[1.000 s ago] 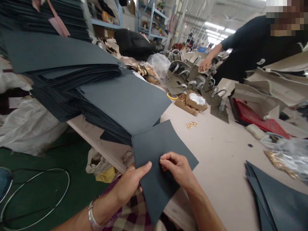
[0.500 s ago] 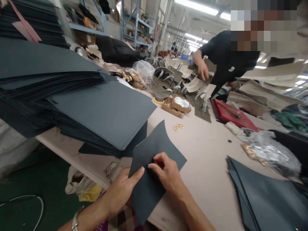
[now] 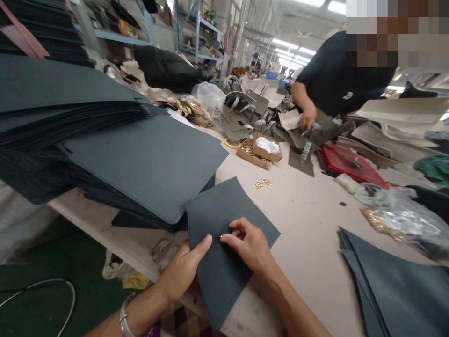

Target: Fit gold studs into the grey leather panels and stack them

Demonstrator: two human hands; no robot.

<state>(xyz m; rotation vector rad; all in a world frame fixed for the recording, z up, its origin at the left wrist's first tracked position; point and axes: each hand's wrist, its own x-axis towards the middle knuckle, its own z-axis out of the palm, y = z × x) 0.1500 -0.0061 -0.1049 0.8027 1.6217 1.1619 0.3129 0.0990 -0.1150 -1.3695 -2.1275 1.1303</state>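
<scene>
My left hand [image 3: 187,264] grips the left edge of a dark blue-grey leather panel [image 3: 224,201], its thumb on top and its other fingers hidden beneath. Over the middle of the panel, my right hand [image 3: 249,243] has its thumb and fingers curled close to the surface. At its thumb tip shows a tiny gold metal stud [image 3: 220,237]. Several similar gold pieces [image 3: 262,183] lie in a small pile on the table [image 3: 305,234] beyond the panel. A tall stack of dark panels [image 3: 147,159] stands to the left.
More dark panels [image 3: 396,281] lie at the right, near a clear plastic bag [image 3: 403,215]. Cardboard boxes [image 3: 257,152] and a yellow tape roll [image 3: 232,143] sit farther back. Across the table, a co-worker's hand [image 3: 308,114] handles grey-green pieces by a red slab [image 3: 351,161].
The panel now lies flatter, its left edge less bent up. My right hand stays at the stud. The co-worker's hand has moved lower over the grey-green pieces. The view has shifted slightly.
</scene>
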